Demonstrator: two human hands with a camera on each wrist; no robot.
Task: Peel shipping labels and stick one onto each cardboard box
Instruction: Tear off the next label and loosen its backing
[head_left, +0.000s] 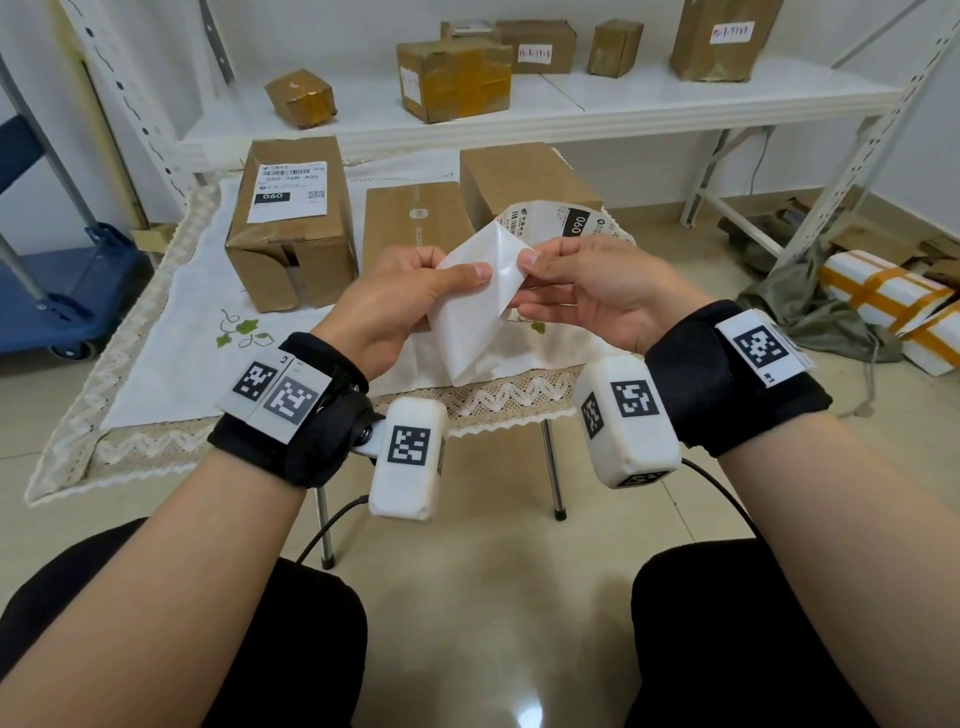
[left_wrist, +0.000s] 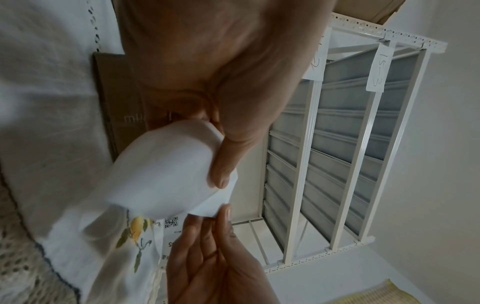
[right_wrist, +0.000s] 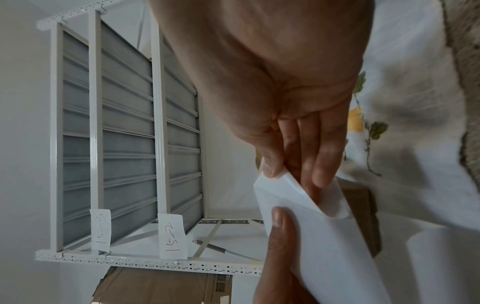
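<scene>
With both grips pinching, my left hand (head_left: 400, 296) and right hand (head_left: 587, 291) peel a shipping label (head_left: 566, 223) from its backing sheet (head_left: 475, 306); one box (head_left: 291, 223) is labelled, two boxes wait.

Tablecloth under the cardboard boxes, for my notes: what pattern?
White tablecloth, green leaf embroidery, beige lace border; head view.

Walls: plain white (head_left: 322, 31) | Floor: glossy beige tile (head_left: 493, 587) | Furniture: white perforated-steel shelving rack (head_left: 571, 111) along back wall; small table under white embroidered cloth (head_left: 171, 332), lace-edged; blue platform cart (head_left: 47, 291) at left | Light: soft, even; glare patch on floor.
</scene>
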